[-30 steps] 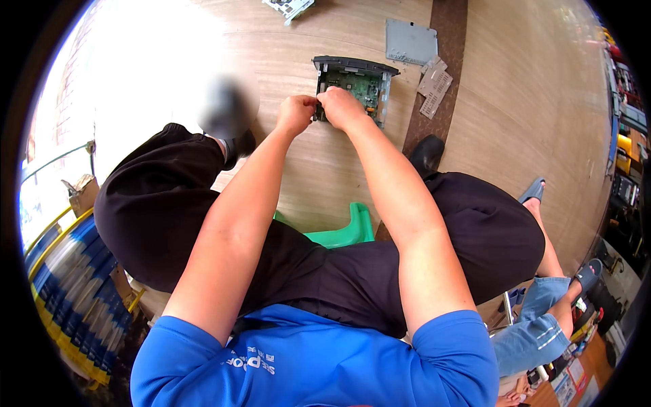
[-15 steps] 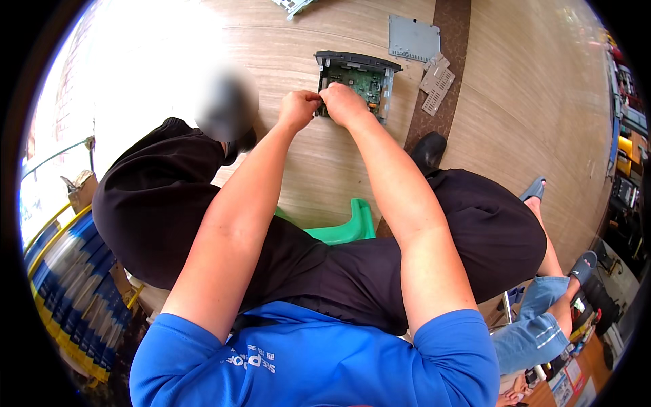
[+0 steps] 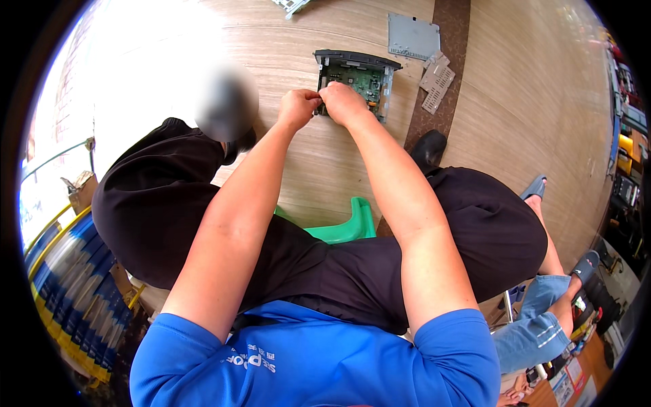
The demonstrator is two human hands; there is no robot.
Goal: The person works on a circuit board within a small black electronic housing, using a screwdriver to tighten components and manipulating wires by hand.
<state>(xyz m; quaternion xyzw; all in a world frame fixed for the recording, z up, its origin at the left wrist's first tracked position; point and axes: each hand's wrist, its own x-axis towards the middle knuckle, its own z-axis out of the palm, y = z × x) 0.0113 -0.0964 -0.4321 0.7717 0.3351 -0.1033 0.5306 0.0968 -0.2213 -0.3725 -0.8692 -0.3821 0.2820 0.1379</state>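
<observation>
An opened electronic unit (image 3: 384,93) with a dark curved front panel (image 3: 358,59) on its far side rests on the floor. Inside its metal frame a green circuit board (image 3: 366,83) lies exposed. My left hand (image 3: 297,108) is at the unit's left side, its thumb and fingers pinched together. From the near side, my right hand (image 3: 341,102) reaches over the left part of the unit, fingers curled downward. Both hands' fingertips meet by the left side wall. Whatever they pinch there is too small or hidden to make out.
A grey metal cover plate (image 3: 413,37) and a perforated metal plate (image 3: 437,85) lie right of the unit. Another metal part (image 3: 293,7) sits at the far edge. A green plastic stool (image 3: 346,227) is beneath me. Another person's legs (image 3: 542,319) show at the lower right.
</observation>
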